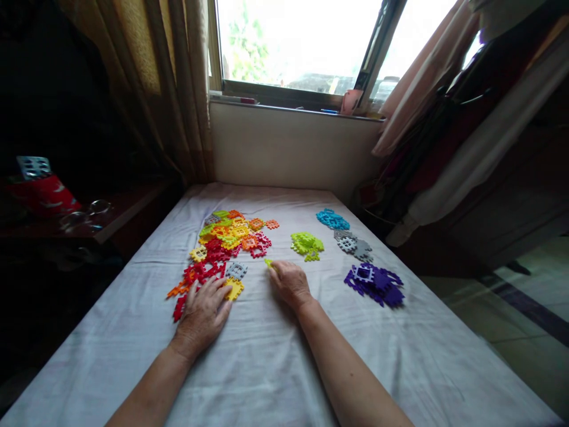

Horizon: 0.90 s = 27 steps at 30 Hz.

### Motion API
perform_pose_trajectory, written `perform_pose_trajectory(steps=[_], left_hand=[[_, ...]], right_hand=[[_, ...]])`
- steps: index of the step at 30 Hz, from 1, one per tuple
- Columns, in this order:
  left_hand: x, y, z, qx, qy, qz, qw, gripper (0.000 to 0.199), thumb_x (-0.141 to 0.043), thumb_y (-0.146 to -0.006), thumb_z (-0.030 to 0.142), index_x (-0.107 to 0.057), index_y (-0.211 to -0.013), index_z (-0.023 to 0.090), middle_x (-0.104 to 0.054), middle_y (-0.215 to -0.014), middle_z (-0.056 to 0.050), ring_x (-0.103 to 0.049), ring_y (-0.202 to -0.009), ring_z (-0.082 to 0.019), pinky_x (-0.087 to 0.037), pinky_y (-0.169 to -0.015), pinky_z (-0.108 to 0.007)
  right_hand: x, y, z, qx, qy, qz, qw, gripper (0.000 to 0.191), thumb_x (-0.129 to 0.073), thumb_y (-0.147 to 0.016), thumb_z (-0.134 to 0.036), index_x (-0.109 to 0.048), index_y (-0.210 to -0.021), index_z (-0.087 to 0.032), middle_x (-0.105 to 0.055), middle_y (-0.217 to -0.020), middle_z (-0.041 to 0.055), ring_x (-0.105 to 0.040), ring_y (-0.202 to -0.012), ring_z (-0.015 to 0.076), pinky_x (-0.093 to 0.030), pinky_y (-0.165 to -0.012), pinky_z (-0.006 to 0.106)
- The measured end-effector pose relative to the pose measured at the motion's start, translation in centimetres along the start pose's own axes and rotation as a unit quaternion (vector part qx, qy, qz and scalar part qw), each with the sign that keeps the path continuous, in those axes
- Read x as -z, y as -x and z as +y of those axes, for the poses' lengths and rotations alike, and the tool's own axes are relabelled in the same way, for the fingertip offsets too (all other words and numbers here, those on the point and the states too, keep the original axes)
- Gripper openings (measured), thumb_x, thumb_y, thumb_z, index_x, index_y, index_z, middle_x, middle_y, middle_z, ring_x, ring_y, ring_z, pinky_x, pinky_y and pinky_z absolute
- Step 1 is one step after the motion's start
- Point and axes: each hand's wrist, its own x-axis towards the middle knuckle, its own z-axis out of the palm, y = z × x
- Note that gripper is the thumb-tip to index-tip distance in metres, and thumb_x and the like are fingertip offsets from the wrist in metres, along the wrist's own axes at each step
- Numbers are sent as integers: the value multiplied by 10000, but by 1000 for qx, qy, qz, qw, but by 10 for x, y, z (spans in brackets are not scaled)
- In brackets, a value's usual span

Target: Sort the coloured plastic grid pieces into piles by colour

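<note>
My left hand point(202, 311) lies spread over the near end of a mixed pile of flat plastic interlocking pieces, touching red pieces point(204, 271) and a yellow piece point(234, 289). Just beyond its fingers sits a grey piece point(236, 270). My right hand point(288, 283) pinches a small lime-green interlocking piece point(268, 263) above the sheet, between the mixed pile and a heap of lime-green pieces point(306, 244). Farther up the mixed pile are yellow, orange and more green pieces.
Separate heaps of blue pieces point(332, 219), grey pieces point(354, 245) and purple pieces point(376, 284) lie to the right on the white sheet point(275, 356). A side table with a red container point(42, 196) and glasses point(86, 216) stands left. Clothes hang at the right.
</note>
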Motion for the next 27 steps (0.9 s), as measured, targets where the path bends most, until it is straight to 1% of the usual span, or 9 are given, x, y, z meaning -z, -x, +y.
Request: perform_pose_trajectory(steps=[2, 6, 12, 15, 17, 20, 22, 24, 27], left_hand=[[0, 0, -1, 2, 4, -2, 1000, 321, -503, -909, 349, -688, -1160, 274, -693, -1285, -87, -559, -1295, -292, -319, -1147, -594], [0, 0, -2, 3, 3, -1, 1000, 319, -504, -906, 347, -689, -1155, 272, -689, -1295, -81, -567, -1283, -292, -348, -1131, -584], [0, 0, -1, -3, 6, 1, 1000, 329, -489, -919, 348, -685, -1171, 268, -691, -1286, -83, -561, -1287, -284, -328, -1152, -580], [0, 0, 0, -7, 1, 2, 1000, 327, -484, -924, 333, -682, -1174, 260, -684, -1298, -86, -559, -1291, -285, -312, -1162, -585], [0, 0, 1, -9, -4, 4, 1000, 328, -477, -926, 316, -680, -1177, 255, -681, -1303, -91, -558, -1294, -284, -307, -1164, -584], [-1, 0, 2, -5, -6, 8, 1000, 333, -463, -925, 281, -681, -1176, 257, -674, -1317, -90, -554, -1302, -276, -300, -1170, -572], [-1, 0, 2, -3, -2, 9, 1000, 333, -458, -926, 269, -685, -1171, 262, -672, -1322, -85, -559, -1299, -270, -294, -1176, -565], [0, 0, 2, -8, 7, 7, 1000, 329, -459, -931, 280, -685, -1170, 266, -678, -1313, -80, -571, -1284, -261, -302, -1175, -554], [3, -1, 1, -20, 26, 15, 999, 319, -469, -942, 324, -680, -1174, 266, -694, -1283, -80, -598, -1244, -252, -343, -1156, -541]], right_hand=[[5, -6, 13, -58, 3, 31, 998, 300, -426, -1018, -280, -720, -1010, -221, -749, -1026, 69, -652, -941, 168, -420, -841, 248], [17, -19, 40, -167, 18, 78, 983, 351, -401, -1024, -280, -737, -963, -200, -741, -1022, 83, -650, -951, 178, -422, -815, 248], [23, -31, 69, -246, 31, 82, 965, 390, -380, -1025, -317, -753, -1019, -208, -725, -1017, 100, -647, -928, 205, -440, -787, 288], [20, -31, 77, -274, 20, 121, 954, 369, -397, -1018, -306, -728, -1132, -190, -718, -1070, 115, -642, -965, 216, -447, -823, 301], [16, -30, 74, -255, 11, 154, 954, 346, -429, -1002, -279, -709, -1177, -175, -709, -1114, 123, -628, -1015, 225, -445, -876, 310], [10, -33, 53, -174, -6, 164, 971, 310, -466, -980, -255, -720, -1141, -182, -706, -1115, 111, -612, -1040, 223, -437, -926, 316], [5, -41, 30, -107, -18, 137, 985, 278, -488, -973, -263, -734, -1090, -213, -709, -1095, 89, -610, -1029, 210, -440, -917, 301], [2, -53, 2, -48, -27, 92, 994, 261, -495, -974, -288, -739, -1056, -245, -712, -1098, 68, -612, -1020, 198, -449, -895, 287], [-4, -81, -37, 29, -29, 32, 999, 268, -491, -977, -305, -726, -1098, -265, -709, -1179, 42, -600, -1082, 198, -447, -949, 295]])
